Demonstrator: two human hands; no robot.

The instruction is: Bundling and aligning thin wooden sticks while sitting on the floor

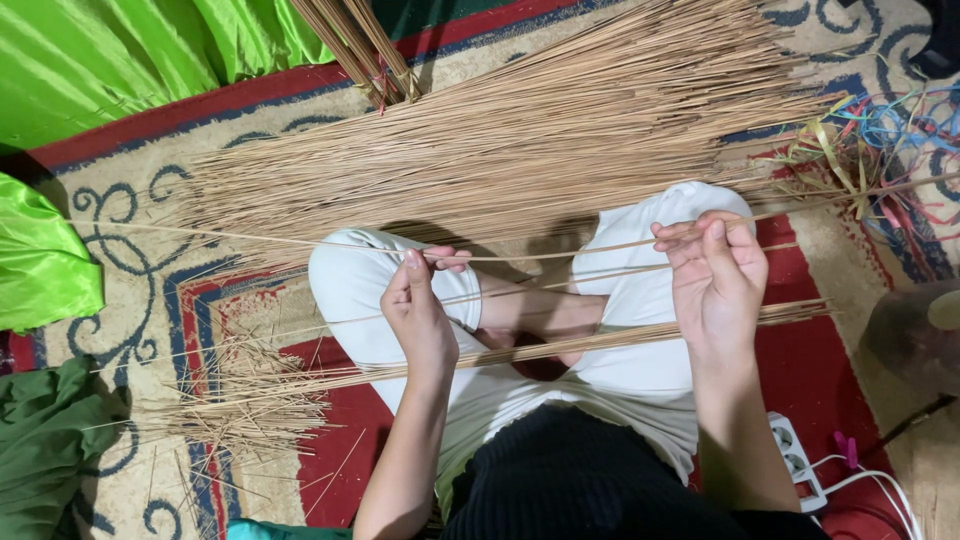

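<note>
Head view: a person sits cross-legged on a patterned rug (130, 215).
Left hand (418, 310): fingers pinched shut on a thin stick (540, 254), held level above the lap.
Right hand (716, 275): fingers closed on the same stick, further along it.
Lap bundle (560, 345): thin sticks lying across the legs, below the held stick.
Large stick pile (520, 140): on the rug beyond the knees.
Green cloth (110, 60): beyond the pile.

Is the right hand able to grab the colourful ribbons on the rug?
Probably yes. The right hand holds thin sticks, but the ribbons lie close beside it on the rug, with nothing between.
</note>
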